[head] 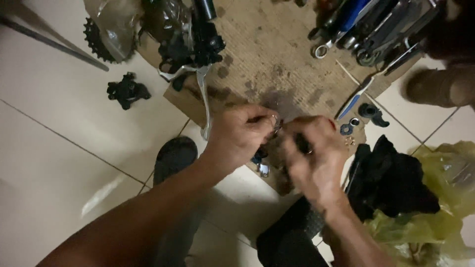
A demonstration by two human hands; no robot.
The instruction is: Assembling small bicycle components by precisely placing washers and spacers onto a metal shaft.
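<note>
- Both forearms reach in from the bottom edge, and the two hands meet over the near edge of a stained sheet of cardboard (267,54) lying on the tiled floor (59,128).
- Left hand (241,134) is curled tight, its fingertips pinching a small metal ring (275,122) right where the two hands come together.
- Right hand (312,151) is closed round a small dark part (302,143); the blur hides just what that part is.
- Under the hands, small bits lie on the cardboard, among them a little silvery piece (263,169).
- Just right of the right hand sit small washers (347,129) and a black rubber piece (372,113), with a blue-handled tool (354,101) slanting beside them.
- A black cloth (391,178) lies further right, on a yellow plastic bag (440,207).
- Beyond the left hand, a brake lever (204,94) hangs from a black clamp assembly (190,47), with a toothed gear (96,42) under clear plastic beside it.
- A separate black part (127,90) rests on the tiles to the left.
- At the far right of the cardboard lies a heap of wrenches (376,27).
- A black shoe (173,158) shows beneath the left wrist.
</note>
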